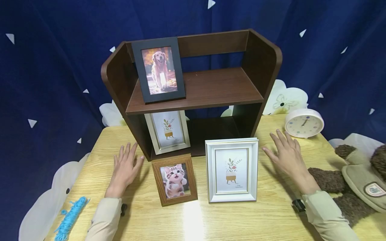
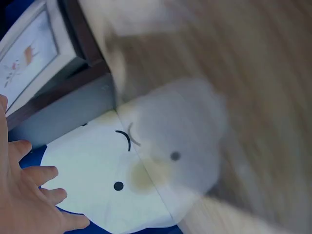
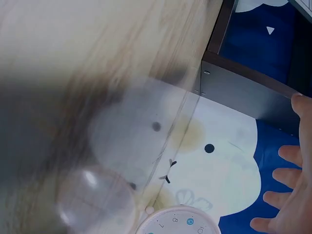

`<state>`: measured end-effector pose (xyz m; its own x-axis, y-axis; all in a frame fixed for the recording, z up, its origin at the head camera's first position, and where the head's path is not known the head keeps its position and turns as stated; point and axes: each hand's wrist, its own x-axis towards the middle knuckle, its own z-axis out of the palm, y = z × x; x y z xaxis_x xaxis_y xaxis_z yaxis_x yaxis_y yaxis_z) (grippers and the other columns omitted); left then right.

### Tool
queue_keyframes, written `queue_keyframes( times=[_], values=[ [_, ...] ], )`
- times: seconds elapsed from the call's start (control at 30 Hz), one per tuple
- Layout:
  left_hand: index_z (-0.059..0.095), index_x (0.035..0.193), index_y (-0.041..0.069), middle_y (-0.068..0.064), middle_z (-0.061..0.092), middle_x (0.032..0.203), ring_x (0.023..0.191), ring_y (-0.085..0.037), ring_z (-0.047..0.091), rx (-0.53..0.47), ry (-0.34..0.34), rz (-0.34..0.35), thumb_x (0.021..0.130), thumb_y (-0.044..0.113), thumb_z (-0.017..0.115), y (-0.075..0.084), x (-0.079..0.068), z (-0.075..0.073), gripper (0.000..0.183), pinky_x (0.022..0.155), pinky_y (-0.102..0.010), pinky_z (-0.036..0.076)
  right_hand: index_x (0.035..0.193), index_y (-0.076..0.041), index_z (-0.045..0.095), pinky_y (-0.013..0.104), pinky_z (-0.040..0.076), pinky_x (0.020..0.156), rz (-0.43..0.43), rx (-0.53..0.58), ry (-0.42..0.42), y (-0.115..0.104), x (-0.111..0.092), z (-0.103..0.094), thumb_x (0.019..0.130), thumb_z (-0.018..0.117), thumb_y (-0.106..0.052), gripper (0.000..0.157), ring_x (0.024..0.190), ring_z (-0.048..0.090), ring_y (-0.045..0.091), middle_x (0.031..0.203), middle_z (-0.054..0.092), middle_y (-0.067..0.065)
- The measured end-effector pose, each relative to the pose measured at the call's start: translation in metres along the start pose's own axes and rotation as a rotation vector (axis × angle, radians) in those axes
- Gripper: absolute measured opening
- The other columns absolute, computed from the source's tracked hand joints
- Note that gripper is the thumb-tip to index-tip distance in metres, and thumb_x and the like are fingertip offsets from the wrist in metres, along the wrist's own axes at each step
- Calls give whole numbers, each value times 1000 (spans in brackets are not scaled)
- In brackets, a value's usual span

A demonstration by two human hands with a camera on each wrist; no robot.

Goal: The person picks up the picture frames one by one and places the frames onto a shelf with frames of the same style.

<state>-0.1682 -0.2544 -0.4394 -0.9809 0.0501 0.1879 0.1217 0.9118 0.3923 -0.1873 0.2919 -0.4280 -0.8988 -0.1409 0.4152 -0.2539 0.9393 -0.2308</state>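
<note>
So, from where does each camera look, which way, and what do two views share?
Head: on the person's head, facing forward and down at the shelf and table; left grip, right grip and sleeves show.
Left wrist: on that wrist, facing ahead at the shelf's side and the beige frame; part of left grip at left edge.
Right wrist: on that wrist, facing ahead at the shelf's other side and the clock; part of right grip at right edge.
Head and right wrist share the clock.

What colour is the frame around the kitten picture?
Brown, wood-grained frame; it shows best in the head view.
</note>
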Motion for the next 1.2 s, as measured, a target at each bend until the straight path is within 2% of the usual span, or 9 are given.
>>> queue_keyframes(
  times=[0.13, 0.23, 0.43, 0.63, 0.8, 0.87, 0.93, 1.07, 1.2],
  values=[
    [22, 150, 2, -28, 18, 153, 142, -47, 6, -68, -11, 2, 101, 45, 36, 6, 5, -2, 67, 109, -71, 6, 135, 2, 44, 69, 20, 105, -12, 40, -3, -2, -1, -1, 94, 54, -44, 62, 134, 25, 49, 143, 36, 30],
    [20, 148, -3, -28, 19, 152, 142, -46, 9, -117, -20, 9, 101, 44, 36, 10, 8, -3, 69, 113, -64, 9, 132, 4, 47, 68, 24, 103, -28, 120, 0, -3, -2, -2, 94, 57, -37, 56, 131, 31, 50, 140, 40, 31],
    [19, 150, 0, -28, 28, 150, 137, -43, 27, -226, -30, -20, 100, 45, 40, 16, 13, -3, 70, 114, -55, 23, 124, 5, 55, 64, 34, 98, -19, 255, 0, -4, -5, -2, 95, 58, -29, 44, 118, 45, 50, 128, 52, 30],
    [33, 145, 6, -26, 49, 136, 126, -42, 45, -334, 52, -16, 100, 32, 49, 20, 16, 0, 55, 107, -55, 35, 114, 3, 63, 59, 42, 92, -53, 307, 41, -7, -10, -4, 93, 61, -20, 31, 107, 56, 44, 113, 63, 24],
    [40, 139, 5, -24, 56, 129, 119, -41, 53, -398, 99, -16, 98, 26, 54, 21, 20, 2, 48, 104, -53, 40, 112, 1, 65, 56, 44, 90, -82, 334, 10, -16, -15, -7, 93, 61, -17, 26, 105, 59, 41, 111, 66, 21],
    [42, 137, 4, -24, 57, 127, 117, -41, 55, -411, 114, -16, 98, 24, 55, 21, 22, 2, 46, 102, -52, 42, 112, -1, 66, 49, 46, 91, -100, 341, 7, -19, -18, -7, 94, 60, -15, 24, 103, 61, 38, 110, 67, 19],
    [45, 135, 3, -24, 59, 124, 114, -41, 57, -420, 137, -15, 97, 22, 57, 21, 22, 2, 44, 100, -52, 44, 112, -3, 67, 32, 47, 95, -116, 355, 12, -21, -21, -6, 94, 59, -13, 21, 102, 62, 34, 109, 68, 16],
    [50, 131, 0, -25, 62, 119, 109, -40, 61, -437, 192, -10, 95, 18, 60, 21, 24, 3, 41, 95, -50, 48, 111, -3, 67, 3, 32, 96, -128, 430, 5, -25, -25, -3, 94, 57, -8, 20, 106, 59, 9, 109, 69, 14],
    [53, 127, -2, -25, 64, 116, 105, -39, 63, -448, 229, -1, 94, 16, 61, 20, 25, 5, 39, 91, -48, 51, 110, 0, 67, 0, 29, 94, -126, 501, -23, -31, -30, -2, 93, 57, -6, 20, 106, 49, -11, 109, 69, 15]
  ],
)
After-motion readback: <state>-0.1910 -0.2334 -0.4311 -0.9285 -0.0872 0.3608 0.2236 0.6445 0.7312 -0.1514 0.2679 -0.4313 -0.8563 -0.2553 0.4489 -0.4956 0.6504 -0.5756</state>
